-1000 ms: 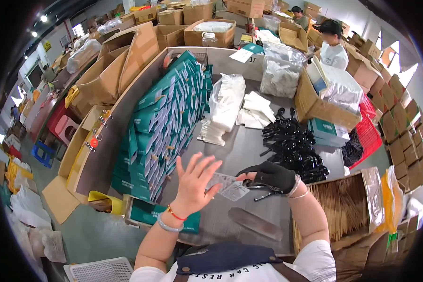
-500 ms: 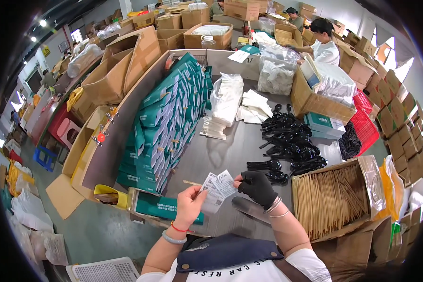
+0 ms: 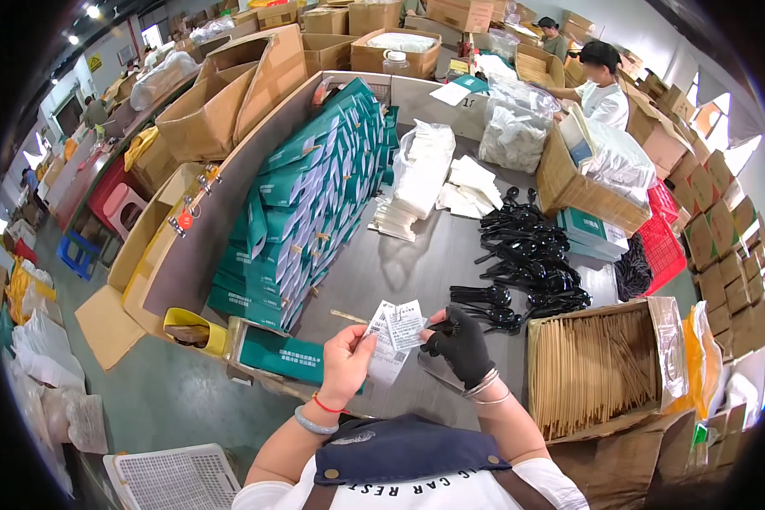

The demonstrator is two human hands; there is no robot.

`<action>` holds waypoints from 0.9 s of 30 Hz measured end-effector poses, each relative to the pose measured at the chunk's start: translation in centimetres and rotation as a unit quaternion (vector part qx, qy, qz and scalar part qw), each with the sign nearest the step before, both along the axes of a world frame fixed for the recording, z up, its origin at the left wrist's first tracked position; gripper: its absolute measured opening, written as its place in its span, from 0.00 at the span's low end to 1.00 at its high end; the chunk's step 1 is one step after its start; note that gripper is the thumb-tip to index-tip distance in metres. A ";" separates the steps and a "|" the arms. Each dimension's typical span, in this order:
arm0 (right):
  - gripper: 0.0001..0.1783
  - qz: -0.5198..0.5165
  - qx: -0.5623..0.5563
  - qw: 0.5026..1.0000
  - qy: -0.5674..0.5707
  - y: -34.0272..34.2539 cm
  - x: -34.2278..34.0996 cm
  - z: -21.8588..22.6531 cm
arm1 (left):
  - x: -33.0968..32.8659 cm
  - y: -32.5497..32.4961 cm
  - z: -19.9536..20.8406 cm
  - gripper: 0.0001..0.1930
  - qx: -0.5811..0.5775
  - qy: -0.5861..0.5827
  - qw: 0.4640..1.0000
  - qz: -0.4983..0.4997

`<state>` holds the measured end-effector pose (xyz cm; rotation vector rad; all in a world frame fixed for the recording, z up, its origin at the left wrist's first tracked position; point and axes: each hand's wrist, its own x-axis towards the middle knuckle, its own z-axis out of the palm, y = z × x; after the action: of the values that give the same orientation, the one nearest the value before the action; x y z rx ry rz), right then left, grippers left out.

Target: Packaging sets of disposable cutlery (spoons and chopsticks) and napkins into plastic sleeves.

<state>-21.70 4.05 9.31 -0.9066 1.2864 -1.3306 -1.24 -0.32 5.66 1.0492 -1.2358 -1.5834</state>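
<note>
Two white printed paper slips [image 3: 402,325] overlap in front of me above the grey table [image 3: 348,293]. My left hand [image 3: 347,364], bare, pinches their left side between thumb and fingers. A black fingerless glove covers my right hand [image 3: 461,350]; its fingers are curled at the right edge of the upper slip, closed on it as far as I can see. Just beyond the right hand lie black plastic spoons [image 3: 531,263] in a loose heap. Left of the slips, green-and-white printed packets [image 3: 302,212] are stacked in a tall slanting pile.
White paper packets [image 3: 416,183] lie mid-table. At right, an open carton holds thin wooden sticks [image 3: 595,370]; a carton of plastic-wrapped packs [image 3: 595,183] and a red crate [image 3: 661,246] stand farther back. A yellow container [image 3: 197,330] hangs at the left edge. Another person [image 3: 602,89] works across the table.
The slips have drawn closer together and overlap more. My right hand has shifted slightly, with its fingers more curled. The whole view has tilted a little.
</note>
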 end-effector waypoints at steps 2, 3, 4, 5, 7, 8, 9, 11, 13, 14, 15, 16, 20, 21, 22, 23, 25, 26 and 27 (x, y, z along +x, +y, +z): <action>0.19 0.001 0.043 0.999 0.015 0.0 0.4 0.1 | -0.1 0.2 -0.4 0.08 0.002 0.036 0.999 0.005; 0.19 0.003 0.044 0.999 0.015 0.0 0.6 0.3 | -0.1 0.3 -0.4 0.08 0.003 0.036 0.999 0.007; 0.18 0.003 0.046 0.999 0.026 0.0 0.8 0.5 | -0.2 0.3 -0.5 0.09 0.001 0.050 0.999 0.007; 0.18 0.004 0.049 0.998 0.036 0.0 0.9 0.6 | -0.2 0.3 -0.5 0.09 -0.001 0.065 0.998 0.006; 0.17 0.015 0.052 0.998 0.024 -0.1 0.8 -0.1 | -0.3 0.5 -0.2 0.09 0.001 0.073 0.997 0.007; 0.15 0.026 0.055 0.998 0.011 -0.1 0.8 -0.4 | -0.3 0.6 -0.1 0.09 0.003 0.081 0.997 0.007; 0.15 0.027 0.056 0.998 0.012 -0.1 0.8 -0.5 | -0.3 0.7 -0.2 0.09 0.004 0.082 0.997 0.008; 0.11 0.037 0.061 0.997 0.003 -0.3 1.1 -0.3 | -0.2 0.7 -0.6 0.10 0.003 0.081 0.997 0.009; 0.10 0.037 0.060 0.998 0.004 -0.3 1.3 -0.9 | 0.0 0.9 -0.5 0.10 0.012 0.086 0.996 0.005; 0.08 0.035 0.059 0.998 0.004 -0.4 1.3 -1.2 | 0.0 0.9 -0.4 0.10 0.020 0.090 0.996 0.000; 0.08 0.036 0.060 0.998 0.005 -0.4 1.3 -1.3 | 0.0 1.0 -0.5 0.10 0.022 0.091 0.996 0.001; 0.08 0.034 0.055 0.998 0.010 -0.5 1.4 -1.3 | 0.0 1.0 -0.5 0.10 0.014 0.090 0.996 0.001; 0.06 0.032 0.050 0.998 0.020 -1.2 1.6 -1.6 | -0.1 0.8 -1.0 0.10 0.006 0.095 0.995 0.002; 0.06 0.035 0.051 0.998 0.022 -1.5 1.6 -1.7 | -0.1 0.8 -1.1 0.10 0.007 0.097 0.995 0.005; 0.06 0.041 0.047 0.998 0.027 -1.7 1.8 -1.7 | 0.0 0.8 -1.1 0.10 0.020 0.106 0.994 0.008; 0.07 0.048 0.044 0.997 0.033 -2.0 2.0 -1.8 | 0.2 0.7 -1.2 0.11 0.032 0.116 0.993 0.013; 0.07 0.065 0.048 0.996 0.028 -2.8 2.5 -1.7 | 1.0 0.4 -0.8 0.11 0.033 0.109 0.993 0.014; 0.08 0.077 0.052 0.995 0.021 -3.4 2.9 -1.5 | 1.6 0.1 -0.6 0.11 0.034 0.099 0.994 0.009; 0.08 0.089 0.050 0.994 0.023 -3.7 3.4 -1.1 | 2.1 -0.3 -0.5 0.11 0.031 0.101 0.994 0.022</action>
<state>-18.30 0.34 8.26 -0.9634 1.2640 -1.1023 0.90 -0.65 5.13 0.9239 -1.0273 -1.6584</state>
